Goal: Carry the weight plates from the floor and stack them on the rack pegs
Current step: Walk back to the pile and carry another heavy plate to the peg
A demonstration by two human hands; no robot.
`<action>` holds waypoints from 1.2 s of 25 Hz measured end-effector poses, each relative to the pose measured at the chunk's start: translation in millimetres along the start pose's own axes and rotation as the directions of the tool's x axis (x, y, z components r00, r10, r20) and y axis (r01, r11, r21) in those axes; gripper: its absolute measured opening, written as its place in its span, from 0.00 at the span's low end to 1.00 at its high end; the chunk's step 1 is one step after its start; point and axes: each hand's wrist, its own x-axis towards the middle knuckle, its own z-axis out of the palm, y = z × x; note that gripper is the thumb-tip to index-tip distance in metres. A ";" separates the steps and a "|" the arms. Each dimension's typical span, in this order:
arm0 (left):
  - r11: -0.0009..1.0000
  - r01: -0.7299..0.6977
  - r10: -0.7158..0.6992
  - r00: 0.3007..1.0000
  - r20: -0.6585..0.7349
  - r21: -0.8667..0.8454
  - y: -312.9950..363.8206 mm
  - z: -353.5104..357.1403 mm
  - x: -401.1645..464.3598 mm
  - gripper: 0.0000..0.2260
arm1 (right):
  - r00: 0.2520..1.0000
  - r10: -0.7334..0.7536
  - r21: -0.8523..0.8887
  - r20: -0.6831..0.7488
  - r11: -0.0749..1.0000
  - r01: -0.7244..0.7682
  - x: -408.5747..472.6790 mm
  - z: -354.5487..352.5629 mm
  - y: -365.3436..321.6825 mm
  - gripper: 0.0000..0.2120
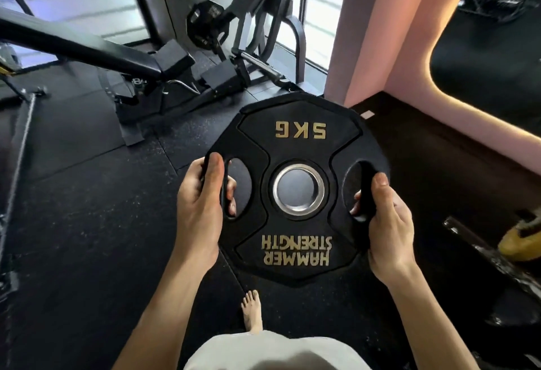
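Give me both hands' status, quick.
Left hand: gripping the weight plate by its left handle slot.
Right hand: gripping the same plate's right slot.

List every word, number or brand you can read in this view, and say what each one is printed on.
"5KG": gold, upside down to the camera, on the far part of the black weight plate held by the left hand and right hand.
"HAMMER STRENGTH": gold, upside down, on the plate's near part.
The plate on the machine behind carries markings too blurred to read.
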 end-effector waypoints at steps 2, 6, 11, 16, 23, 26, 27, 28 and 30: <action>1.000 -0.001 0.000 0.997 0.074 0.010 5.2 14.1 71.2 0.13 | 0.999 -0.001 0.003 -0.051 1.000 0.001 51.0 28.5 -6.0 0.36; 1.000 0.019 -0.021 0.982 0.186 0.010 5.7 53.5 184.3 0.13 | 0.985 -0.025 0.024 -0.170 0.999 0.029 138.3 62.0 -19.9 0.32; 1.000 0.018 -0.016 0.954 0.300 -0.006 -13.3 134.0 323.5 0.14 | 0.960 -0.026 0.069 -0.280 0.997 0.047 272.3 79.0 -23.2 0.32; 1.000 0.014 -0.003 0.924 0.381 -0.025 -26.6 236.6 451.5 0.15 | 0.944 0.012 0.112 -0.330 0.993 0.026 418.5 74.4 -34.2 0.31; 0.998 0.030 0.002 0.861 0.508 -0.056 -37.9 382.7 595.8 0.14 | 0.881 0.009 0.077 -0.473 0.997 0.031 584.8 47.7 -65.3 0.31; 0.997 0.045 0.000 0.825 0.565 -0.067 -50.5 451.8 658.7 0.13 | 0.825 -0.009 0.062 -0.565 0.997 0.053 657.9 36.8 -69.8 0.29; 0.996 0.060 -0.007 0.811 0.585 -0.071 -56.2 475.3 679.8 0.13 | 0.802 -0.011 0.071 -0.598 0.995 0.066 682.6 33.4 -70.4 0.28; 0.994 0.074 -0.006 0.789 0.615 -0.085 -62.0 499.7 701.2 0.12 | 0.777 -0.018 0.074 -0.630 0.994 0.083 708.1 29.8 -71.0 0.26; 0.991 0.074 0.020 0.734 0.679 -0.110 -69.4 544.9 740.2 0.13 | 0.731 -0.033 0.073 -0.681 0.991 0.112 755.1 22.0 -72.7 0.26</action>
